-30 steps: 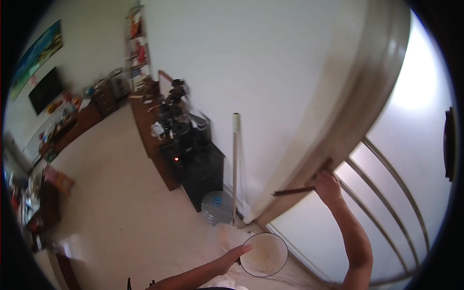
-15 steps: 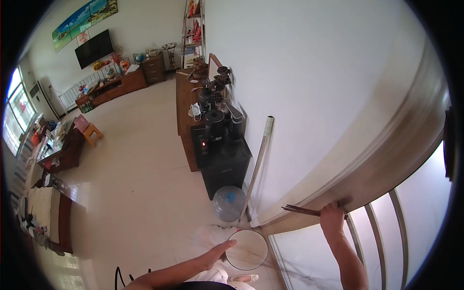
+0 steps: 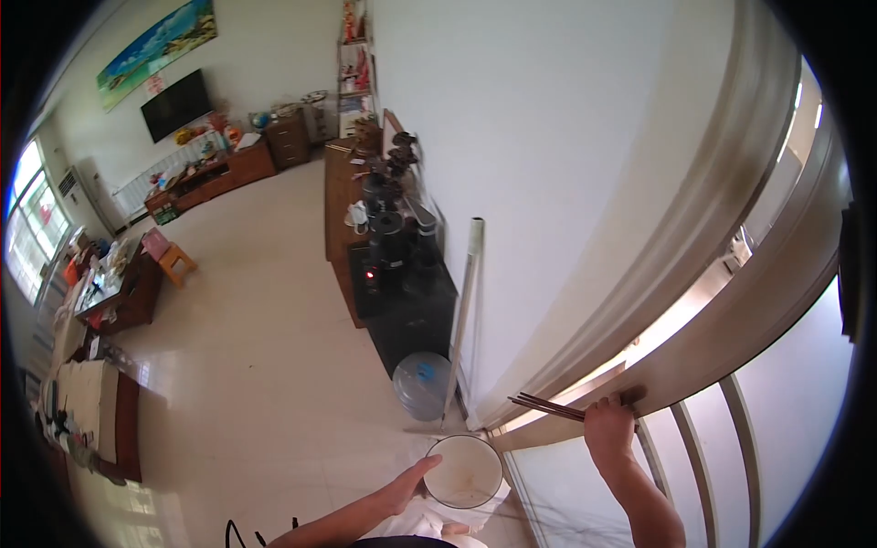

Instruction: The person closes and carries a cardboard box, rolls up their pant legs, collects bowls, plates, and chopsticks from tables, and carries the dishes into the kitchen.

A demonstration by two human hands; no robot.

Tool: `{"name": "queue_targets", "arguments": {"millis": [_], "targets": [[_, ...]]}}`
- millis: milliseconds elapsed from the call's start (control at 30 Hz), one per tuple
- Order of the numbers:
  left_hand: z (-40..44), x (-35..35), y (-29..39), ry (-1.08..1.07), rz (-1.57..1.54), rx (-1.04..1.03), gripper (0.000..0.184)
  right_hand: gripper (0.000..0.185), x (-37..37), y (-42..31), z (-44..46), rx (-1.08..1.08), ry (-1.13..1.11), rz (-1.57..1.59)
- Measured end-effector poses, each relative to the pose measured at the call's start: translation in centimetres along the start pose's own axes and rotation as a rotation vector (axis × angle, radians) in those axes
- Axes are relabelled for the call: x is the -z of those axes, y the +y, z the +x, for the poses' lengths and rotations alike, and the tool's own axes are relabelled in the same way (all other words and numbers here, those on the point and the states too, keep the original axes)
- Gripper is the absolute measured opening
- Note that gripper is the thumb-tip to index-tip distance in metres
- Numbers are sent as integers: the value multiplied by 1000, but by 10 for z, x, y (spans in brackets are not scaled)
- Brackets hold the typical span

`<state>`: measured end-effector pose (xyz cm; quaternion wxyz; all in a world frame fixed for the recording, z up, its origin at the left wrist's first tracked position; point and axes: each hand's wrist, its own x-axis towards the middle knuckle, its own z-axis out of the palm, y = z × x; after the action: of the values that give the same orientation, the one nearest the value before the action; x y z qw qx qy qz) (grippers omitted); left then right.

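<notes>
My left hand [image 3: 406, 486] grips the left side of a round white bowl [image 3: 468, 470] with a thin dark rim, thumb over the edge. Faint brownish marks show on its pale inside. In my right hand [image 3: 609, 429] are several dark brown chopsticks [image 3: 548, 407], pointing left. That same hand rests against the door [image 3: 708, 352], close to its handle [image 3: 632, 395]; whether the fingers also grip the handle is hidden. The door has frosted panes with upright bars and stands ajar, with a bright gap along its frame.
A long pole [image 3: 466, 310] leans on the wall beside a clear water jug [image 3: 425, 384]. Behind it stand a black cabinet [image 3: 411, 320] and a wooden sideboard [image 3: 340, 201] with kettle-like appliances. A small orange stool [image 3: 175, 265] and a low table [image 3: 128, 297] are farther left.
The door has come away from its frame, opening a bright gap, with my right hand moving along with it. The view has shifted slightly; my left hand still holds the bowl.
</notes>
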<state>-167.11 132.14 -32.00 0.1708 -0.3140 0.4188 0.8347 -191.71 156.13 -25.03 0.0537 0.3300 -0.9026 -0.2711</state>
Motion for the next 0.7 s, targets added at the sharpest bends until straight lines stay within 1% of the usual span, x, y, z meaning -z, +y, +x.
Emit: {"name": "queue_targets", "arguments": {"millis": [67, 133, 167, 200, 233, 267, 300, 367, 400, 467, 500, 533, 600, 633, 667, 700], "targets": [[15, 1, -2, -25, 38, 71, 64, 16, -3, -2, -8, -46, -54, 17], [37, 2, -1, -47, -40, 32, 56, 15, -10, -4, -11, 4, 0, -33], [48, 3, 1, -91, 4, 58, 56, 15, -13, -2, -13, 50, 61, 4], [57, 3, 2, -81, 42, 76, 54, 15, -22, -4, -15, 13, 12, 68], [67, 2, 3, -69, 76, 92, 53, 15, -28, -10, -19, -18, 37, 16], [75, 0, 8, -108, 105, 117, 53, 14, -31, -13, -25, -43, 56, -34], [82, -1, 12, -140, 165, 166, 56, 14, -34, -11, -32, -80, 29, -37], [88, -7, 21, -196, 242, 222, 60, 12, -28, -13, -53, -73, -81, 75], [92, -11, 24, -216, 272, 243, 60, 12, -23, -12, -62, -107, -102, 84], [102, -18, 31, -329, 322, 249, 61, 10, -12, -10, -79, -306, -264, 165], [109, -19, 34, -352, 348, 264, 61, 9, -16, -11, -92, -323, -156, 67], [112, -22, 35, -390, 364, 261, 61, 9, -15, -10, -106, -355, -173, 68], [122, -29, 39, -440, 397, 276, 61, 8, -19, -8, -125, -500, -249, 144], [128, -33, 42, -431, 361, 269, 58, 7, -25, -10, -136, -538, -161, 127], [137, -38, 45, -426, 323, 256, 55, 7, -29, -15, -139, -567, -173, 124], [154, -32, 40, -492, 270, 274, 57, 9, -31, -21, -145, -653, -110, 207]]}}
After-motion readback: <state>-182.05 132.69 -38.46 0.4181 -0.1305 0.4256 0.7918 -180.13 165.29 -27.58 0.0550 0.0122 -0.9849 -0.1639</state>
